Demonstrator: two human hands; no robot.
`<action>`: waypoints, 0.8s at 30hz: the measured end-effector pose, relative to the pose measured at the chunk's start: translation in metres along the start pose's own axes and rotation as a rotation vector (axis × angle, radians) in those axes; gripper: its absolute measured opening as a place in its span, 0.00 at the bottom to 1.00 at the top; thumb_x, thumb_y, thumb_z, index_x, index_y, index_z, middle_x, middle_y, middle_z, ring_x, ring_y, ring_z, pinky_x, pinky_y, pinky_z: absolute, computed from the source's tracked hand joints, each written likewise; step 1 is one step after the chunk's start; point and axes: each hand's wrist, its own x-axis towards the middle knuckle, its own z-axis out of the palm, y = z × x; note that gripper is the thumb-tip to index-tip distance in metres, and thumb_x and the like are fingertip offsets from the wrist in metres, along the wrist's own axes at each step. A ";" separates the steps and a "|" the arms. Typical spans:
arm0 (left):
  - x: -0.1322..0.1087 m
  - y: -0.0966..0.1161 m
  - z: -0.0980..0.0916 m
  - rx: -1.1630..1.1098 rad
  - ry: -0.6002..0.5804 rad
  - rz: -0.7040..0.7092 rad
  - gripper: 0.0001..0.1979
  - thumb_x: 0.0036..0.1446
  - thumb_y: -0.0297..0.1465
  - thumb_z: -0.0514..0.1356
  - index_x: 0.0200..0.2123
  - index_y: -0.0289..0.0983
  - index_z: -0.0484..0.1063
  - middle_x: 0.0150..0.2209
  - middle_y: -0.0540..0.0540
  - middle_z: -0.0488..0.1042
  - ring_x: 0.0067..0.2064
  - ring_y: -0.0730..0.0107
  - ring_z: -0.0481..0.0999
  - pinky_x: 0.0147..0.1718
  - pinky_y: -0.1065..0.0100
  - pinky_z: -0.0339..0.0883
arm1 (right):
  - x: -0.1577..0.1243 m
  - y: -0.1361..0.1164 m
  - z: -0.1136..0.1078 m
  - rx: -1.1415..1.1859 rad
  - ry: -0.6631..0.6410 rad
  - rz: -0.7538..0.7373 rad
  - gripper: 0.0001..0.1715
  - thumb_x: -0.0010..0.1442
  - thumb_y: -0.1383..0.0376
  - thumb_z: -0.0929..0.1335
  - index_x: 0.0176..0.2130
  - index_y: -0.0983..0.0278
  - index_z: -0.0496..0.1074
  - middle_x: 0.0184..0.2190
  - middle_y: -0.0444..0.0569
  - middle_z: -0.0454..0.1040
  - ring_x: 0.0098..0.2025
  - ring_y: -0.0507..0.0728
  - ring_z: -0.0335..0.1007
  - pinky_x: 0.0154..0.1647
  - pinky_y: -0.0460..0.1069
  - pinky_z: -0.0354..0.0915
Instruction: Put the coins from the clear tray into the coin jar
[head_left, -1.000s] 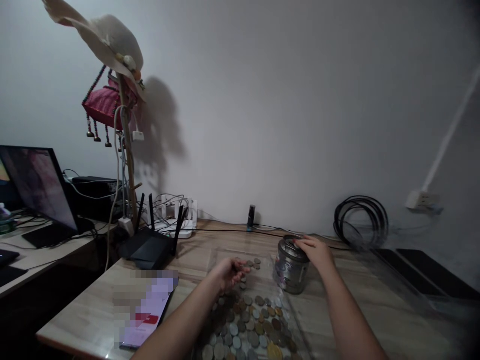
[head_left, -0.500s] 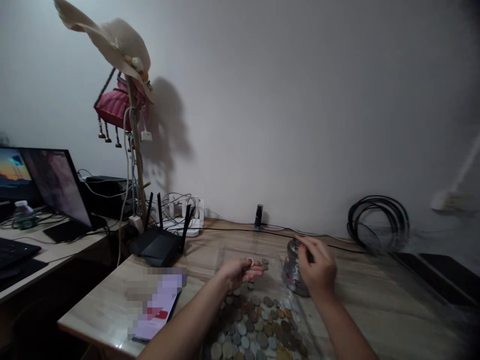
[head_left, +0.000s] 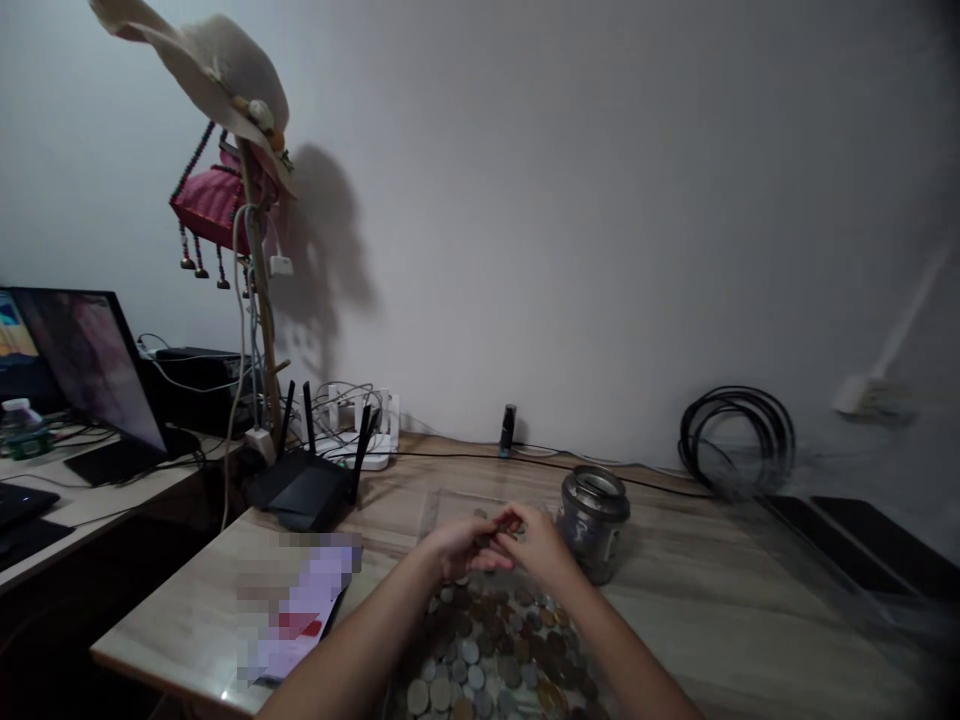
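Observation:
My left hand point(head_left: 457, 546) and my right hand point(head_left: 536, 543) meet above a clear plastic sheet point(head_left: 450, 505) covered with several coins point(head_left: 487, 650). The fingertips of both hands touch over small coins at the far end of the pile; the left hand pinches coins, and what the right fingers grip is too small to tell. A glass jar point(head_left: 595, 522) with coins inside stands upright just right of my right hand, apart from it.
A phone point(head_left: 296, 605) lies left of the coins near the table's front edge. A black router point(head_left: 304, 485) with antennas, cables, a hat stand point(head_left: 259, 300) and a monitor point(head_left: 82, 365) stand at left. A cable coil point(head_left: 735, 435) leans on the wall at right.
My right hand left the jar and moved left to meet my left hand over the coins. The left hand stayed in place holding coins.

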 end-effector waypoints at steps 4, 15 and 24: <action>0.000 0.001 0.000 -0.048 -0.019 0.036 0.15 0.47 0.22 0.51 0.41 0.27 0.64 0.31 0.40 0.74 0.23 0.74 0.74 0.19 0.80 0.63 | -0.001 -0.004 -0.013 -0.100 0.185 -0.037 0.07 0.48 0.67 0.62 0.26 0.63 0.69 0.22 0.45 0.71 0.25 0.52 0.64 0.26 0.46 0.58; 0.002 0.005 0.001 -0.216 0.148 0.079 0.23 0.44 0.15 0.49 0.47 0.28 0.54 0.38 0.35 0.71 0.36 0.65 0.75 0.27 0.75 0.68 | 0.032 0.063 -0.131 -0.452 0.342 0.392 0.08 0.43 0.61 0.65 0.25 0.59 0.73 0.24 0.45 0.74 0.25 0.54 0.67 0.21 0.45 0.52; 0.000 0.006 0.001 -0.289 0.127 0.123 0.14 0.50 0.20 0.50 0.43 0.24 0.61 0.34 0.36 0.73 0.35 0.67 0.75 0.28 0.76 0.68 | 0.015 0.012 -0.090 -0.421 0.608 0.064 0.15 0.53 0.60 0.60 0.35 0.62 0.72 0.32 0.52 0.73 0.35 0.57 0.66 0.34 0.49 0.59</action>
